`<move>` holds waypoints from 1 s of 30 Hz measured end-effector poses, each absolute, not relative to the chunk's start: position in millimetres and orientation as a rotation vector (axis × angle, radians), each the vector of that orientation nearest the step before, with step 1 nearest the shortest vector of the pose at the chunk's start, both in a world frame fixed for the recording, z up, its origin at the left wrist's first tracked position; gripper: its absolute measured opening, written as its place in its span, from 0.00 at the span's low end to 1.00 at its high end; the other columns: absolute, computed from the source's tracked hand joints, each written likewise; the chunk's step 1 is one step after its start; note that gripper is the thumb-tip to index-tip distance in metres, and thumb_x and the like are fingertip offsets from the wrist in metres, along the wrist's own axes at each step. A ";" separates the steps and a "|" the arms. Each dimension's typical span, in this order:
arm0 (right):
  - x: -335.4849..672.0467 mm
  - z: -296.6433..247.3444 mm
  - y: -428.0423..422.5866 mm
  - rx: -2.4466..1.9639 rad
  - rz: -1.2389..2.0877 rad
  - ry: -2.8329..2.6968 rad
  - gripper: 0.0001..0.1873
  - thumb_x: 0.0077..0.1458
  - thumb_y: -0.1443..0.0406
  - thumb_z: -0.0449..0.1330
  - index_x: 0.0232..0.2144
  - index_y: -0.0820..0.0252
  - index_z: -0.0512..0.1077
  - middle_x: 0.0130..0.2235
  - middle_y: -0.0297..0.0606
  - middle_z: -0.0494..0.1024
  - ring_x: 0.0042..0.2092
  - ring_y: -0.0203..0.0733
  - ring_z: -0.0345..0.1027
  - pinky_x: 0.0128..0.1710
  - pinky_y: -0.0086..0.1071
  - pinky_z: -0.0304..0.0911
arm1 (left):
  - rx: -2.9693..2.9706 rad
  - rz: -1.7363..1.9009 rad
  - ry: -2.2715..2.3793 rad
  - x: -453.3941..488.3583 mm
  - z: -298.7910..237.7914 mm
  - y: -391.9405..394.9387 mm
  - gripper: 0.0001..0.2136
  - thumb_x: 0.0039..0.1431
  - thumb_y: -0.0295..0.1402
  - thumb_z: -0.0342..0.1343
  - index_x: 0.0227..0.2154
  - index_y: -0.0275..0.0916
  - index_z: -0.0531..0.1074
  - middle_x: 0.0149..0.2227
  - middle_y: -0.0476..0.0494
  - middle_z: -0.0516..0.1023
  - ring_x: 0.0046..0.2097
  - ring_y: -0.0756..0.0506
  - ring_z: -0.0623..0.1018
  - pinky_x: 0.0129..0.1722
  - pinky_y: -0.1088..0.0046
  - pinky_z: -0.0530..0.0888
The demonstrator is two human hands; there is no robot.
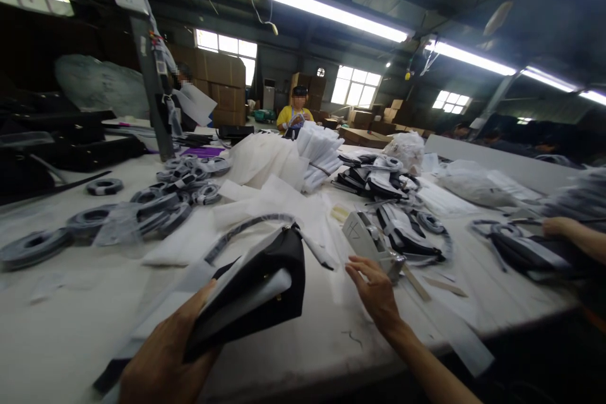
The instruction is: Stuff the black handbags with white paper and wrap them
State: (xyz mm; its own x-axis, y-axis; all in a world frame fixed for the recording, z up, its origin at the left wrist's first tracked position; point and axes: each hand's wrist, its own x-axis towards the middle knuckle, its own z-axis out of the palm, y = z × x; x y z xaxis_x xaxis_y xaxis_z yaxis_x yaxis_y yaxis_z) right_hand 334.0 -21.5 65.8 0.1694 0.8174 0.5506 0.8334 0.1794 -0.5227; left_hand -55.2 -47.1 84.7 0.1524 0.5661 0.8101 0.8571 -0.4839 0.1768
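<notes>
A black handbag (288, 265) is tilted above the near side of the table, with my left hand (165, 350) gripping its lower left end. White wrapping material shows on its front, and its strap (249, 222), apparently wrapped, arches behind it. My right hand (376, 293) is empty, fingers stretched out and slightly apart, close to a pale tape dispenser (362, 237) with handwriting on its side. Whether the fingertips touch the dispenser I cannot tell. Thin foam sheets (279, 199) lie beyond the bag.
Wrapped strap coils (163, 205) cover the left of the table (71, 334). Bundled white sheets (317, 154) and more black bags (379, 177) lie farther back. Another person's hand (568, 230) touches a bag (525, 249) at right. A person in yellow (284, 117) is across the table.
</notes>
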 end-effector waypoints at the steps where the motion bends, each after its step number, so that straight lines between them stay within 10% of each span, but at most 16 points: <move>1: 321.5 70.0 -24.2 -1.535 0.016 -1.627 0.12 0.61 0.57 0.57 0.34 0.54 0.79 0.44 0.45 0.80 0.48 0.52 0.73 0.52 0.48 0.65 | -2.098 -1.228 -1.398 -55.7 86.2 -48.1 0.21 0.62 0.40 0.51 0.58 0.45 0.66 0.47 0.45 0.80 0.40 0.41 0.83 0.40 0.68 0.79; 11: 223.0 72.7 -72.5 -0.899 0.869 -2.184 0.09 0.60 0.59 0.60 0.33 0.53 0.80 0.37 0.36 0.83 0.43 0.42 0.76 0.48 0.34 0.68 | -2.029 -1.265 -1.553 -54.6 106.0 -51.4 0.17 0.64 0.42 0.49 0.53 0.40 0.67 0.44 0.44 0.81 0.41 0.41 0.83 0.40 0.69 0.80; 21: 258.9 44.9 -12.6 -1.776 0.241 -1.914 0.24 0.56 0.63 0.61 0.55 0.55 0.70 0.58 0.44 0.72 0.58 0.53 0.65 0.57 0.46 0.61 | -2.026 -1.316 -1.574 -56.3 105.3 -51.3 0.18 0.63 0.42 0.52 0.53 0.42 0.67 0.44 0.42 0.81 0.42 0.40 0.83 0.43 0.68 0.80; 30: 254.1 88.3 28.1 -1.906 0.132 -2.461 0.07 0.56 0.67 0.59 0.32 0.54 0.78 0.38 0.36 0.79 0.36 0.40 0.73 0.33 0.29 0.61 | -1.988 -1.347 -1.657 -61.3 104.2 -51.1 0.20 0.60 0.43 0.54 0.54 0.43 0.67 0.44 0.44 0.82 0.41 0.39 0.83 0.41 0.69 0.79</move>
